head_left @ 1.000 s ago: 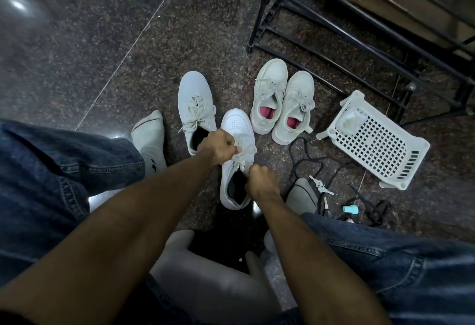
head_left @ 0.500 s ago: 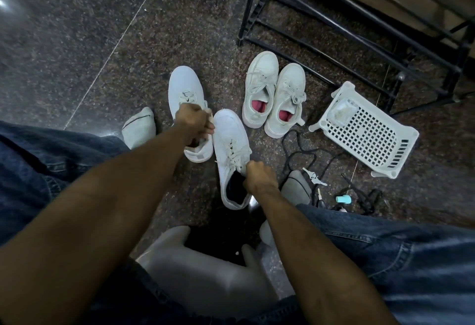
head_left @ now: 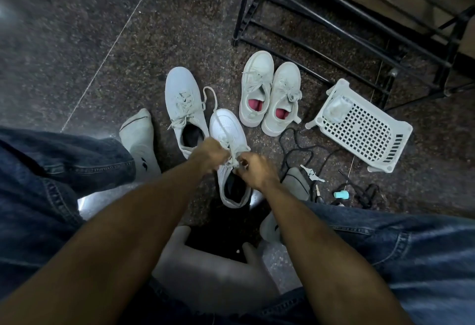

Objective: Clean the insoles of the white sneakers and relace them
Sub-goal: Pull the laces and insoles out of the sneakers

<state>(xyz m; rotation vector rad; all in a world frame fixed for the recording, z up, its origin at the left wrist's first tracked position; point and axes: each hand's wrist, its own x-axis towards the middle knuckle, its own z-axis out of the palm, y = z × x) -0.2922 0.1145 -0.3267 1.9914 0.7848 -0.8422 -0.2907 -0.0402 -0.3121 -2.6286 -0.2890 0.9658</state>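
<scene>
The white sneaker point(head_left: 227, 144) stands on the floor point(head_left: 102, 42) between the person's feet, within easy reach. Left hand point(head_left: 212, 153) and right hand point(head_left: 253, 170) each pinch the shoelace point(head_left: 214, 105) over the eyelets, apparently to tension the lacing; its mate point(head_left: 183, 108) sits just beside.

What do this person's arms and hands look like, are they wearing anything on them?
Both forearms are bare: no sleeves, gloves, watch or rings show on the left hand or the right hand. Below them are dark blue jeans with pale stitching and light grey socks with a small dark mark.
</scene>
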